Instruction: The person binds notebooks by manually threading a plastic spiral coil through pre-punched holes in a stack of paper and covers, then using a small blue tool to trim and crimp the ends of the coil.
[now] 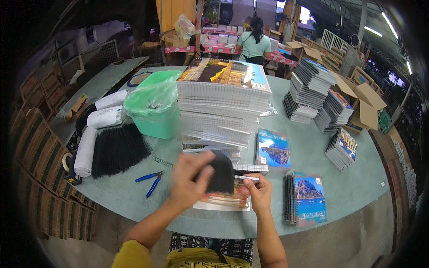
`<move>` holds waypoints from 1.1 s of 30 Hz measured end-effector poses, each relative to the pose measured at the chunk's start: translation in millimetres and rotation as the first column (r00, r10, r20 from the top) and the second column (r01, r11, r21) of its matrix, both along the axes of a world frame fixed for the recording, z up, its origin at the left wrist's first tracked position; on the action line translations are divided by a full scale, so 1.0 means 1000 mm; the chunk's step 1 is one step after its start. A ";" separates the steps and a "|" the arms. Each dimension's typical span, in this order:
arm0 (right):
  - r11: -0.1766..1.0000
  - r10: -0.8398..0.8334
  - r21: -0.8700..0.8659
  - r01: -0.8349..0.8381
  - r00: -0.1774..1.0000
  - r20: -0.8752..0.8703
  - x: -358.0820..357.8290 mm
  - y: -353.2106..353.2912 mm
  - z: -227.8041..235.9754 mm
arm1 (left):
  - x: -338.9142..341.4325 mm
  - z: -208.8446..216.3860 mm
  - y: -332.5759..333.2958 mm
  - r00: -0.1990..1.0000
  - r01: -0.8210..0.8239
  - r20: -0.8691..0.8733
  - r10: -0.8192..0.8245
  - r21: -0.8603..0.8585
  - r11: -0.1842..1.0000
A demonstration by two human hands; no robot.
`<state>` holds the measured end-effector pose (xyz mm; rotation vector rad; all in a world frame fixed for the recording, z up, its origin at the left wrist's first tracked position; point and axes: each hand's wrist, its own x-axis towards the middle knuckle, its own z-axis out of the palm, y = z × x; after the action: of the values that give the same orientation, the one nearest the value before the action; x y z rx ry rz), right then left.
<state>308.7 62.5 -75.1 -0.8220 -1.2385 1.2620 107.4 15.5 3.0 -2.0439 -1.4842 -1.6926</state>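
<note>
My left hand (190, 181) is smeared by motion at the left edge of a black sheet with rounded corners (221, 176). Whether its fingers grip the sheet cannot be made out. My right hand (260, 192) pinches the right end of a notebook (243, 179), thumb on top. Beneath both lie more pages with colourful covers (225, 201) at the table's near edge. Just beyond rises a tall, uneven stack of notebooks (221, 105). Blue-handled pliers (152, 181) and a loose dark wire coil (163, 161) rest left of my left hand.
Spiral notebooks (309, 201) and a blue-covered pile (273, 149) sit to the right, with taller stacks (308, 91) behind. Left are a green bin (156, 123), black bristle-like strands (120, 149) and white rolls (85, 152). A person (255, 42) stands at a far table.
</note>
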 end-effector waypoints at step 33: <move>0.983 0.167 -0.090 -0.163 0.985 0.038 0.013 -0.012 0.017 | 0.019 -0.015 0.002 0.883 -0.008 -0.426 -0.196 -0.432 0.902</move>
<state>321.4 50.2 -58.5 -0.8270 -1.3173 1.4455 126.5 17.3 -12.1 -2.5336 -1.6938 -0.8357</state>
